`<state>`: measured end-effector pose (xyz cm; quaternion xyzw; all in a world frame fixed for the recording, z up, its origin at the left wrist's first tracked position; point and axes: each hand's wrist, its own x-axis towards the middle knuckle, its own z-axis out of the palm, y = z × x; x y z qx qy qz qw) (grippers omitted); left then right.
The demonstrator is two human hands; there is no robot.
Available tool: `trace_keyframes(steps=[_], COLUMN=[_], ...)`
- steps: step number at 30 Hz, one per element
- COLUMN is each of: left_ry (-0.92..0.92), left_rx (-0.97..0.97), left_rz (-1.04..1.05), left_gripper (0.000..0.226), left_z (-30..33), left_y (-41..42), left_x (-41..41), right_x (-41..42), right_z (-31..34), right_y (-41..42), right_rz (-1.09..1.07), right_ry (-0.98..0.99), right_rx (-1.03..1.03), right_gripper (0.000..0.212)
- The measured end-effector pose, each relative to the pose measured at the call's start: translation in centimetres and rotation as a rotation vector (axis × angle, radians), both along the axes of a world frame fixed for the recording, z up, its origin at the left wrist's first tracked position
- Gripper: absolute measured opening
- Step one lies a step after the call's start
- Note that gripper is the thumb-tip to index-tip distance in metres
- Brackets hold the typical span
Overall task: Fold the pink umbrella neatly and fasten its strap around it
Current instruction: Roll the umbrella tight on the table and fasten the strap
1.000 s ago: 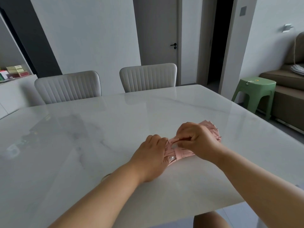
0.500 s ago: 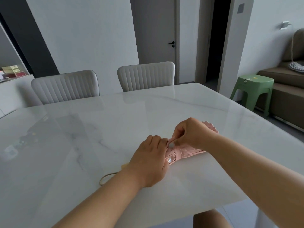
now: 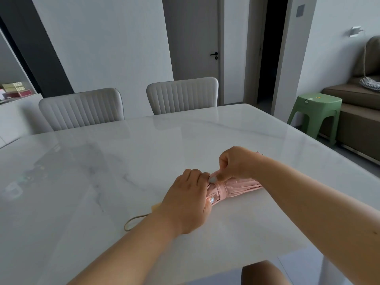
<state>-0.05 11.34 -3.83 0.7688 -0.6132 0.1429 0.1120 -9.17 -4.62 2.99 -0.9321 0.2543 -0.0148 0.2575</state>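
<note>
Head view, near to far. Left hand (image 3: 186, 199) comes in over the near edge of the tabletop (image 3: 82, 182), grip closed around the handle end of the pink umbrella (image 3: 236, 187), pinning it down. Beige wrist loop (image 3: 133, 222) trails out from under that wrist onto the surface; a bit of pale yellow handle (image 3: 155, 207) shows beside it.

Umbrella lies flat near the near-right corner, collapsed, pleats gathered, canopy end pointing toward the right edge. Strap (image 3: 222, 190) is wrapped around the bundle just beside the left hand. Right hand (image 3: 236, 164) sits on top, grip narrow, thumb and fingers pinching the strap's free end at the top of the bundle. Cannot tell whether the fastener is mated; the pinch hides it.

Judgement: last step, closing the strap.

Risks:
- Free end slips out of the pinch before it's fastened, so the strap unwinds and the pleats spring loose.
- Left hand eases off, bundle rolls on the glossy tabletop, wrap goes slack.
- Strap sits near the handle end, so the far pleats may fan out, not neat.
- Fabric caught under the fastener stops a clean close.

Beyond: two grey chairs (image 3: 181, 95) at the far edge, green stool (image 3: 316, 108) off the far-right corner.
</note>
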Motion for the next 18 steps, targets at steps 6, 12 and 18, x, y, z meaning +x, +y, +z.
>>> trace_keyframes(steps=[6, 12, 18], left_ry=[-0.048, -0.099, -0.116], left_rx=[-0.016, -0.023, -0.060], left_rz=[-0.004, -0.017, -0.029], left_gripper=[0.047, 0.050, 0.050], left_z=[-0.2, -0.4, -0.7], left_y=[0.0, 0.0, -0.2], left_x=[0.0, 0.1, 0.4], right_x=[1.2, 2.3, 2.2], right_z=[2.0, 2.6, 2.4], right_y=[0.0, -0.4, -0.9], right_rz=[0.064, 0.121, 0.167], right_ry=[0.292, 0.449, 0.476], right_rx=[-0.034, 0.048, -0.006], right_gripper=[0.040, 0.040, 0.051])
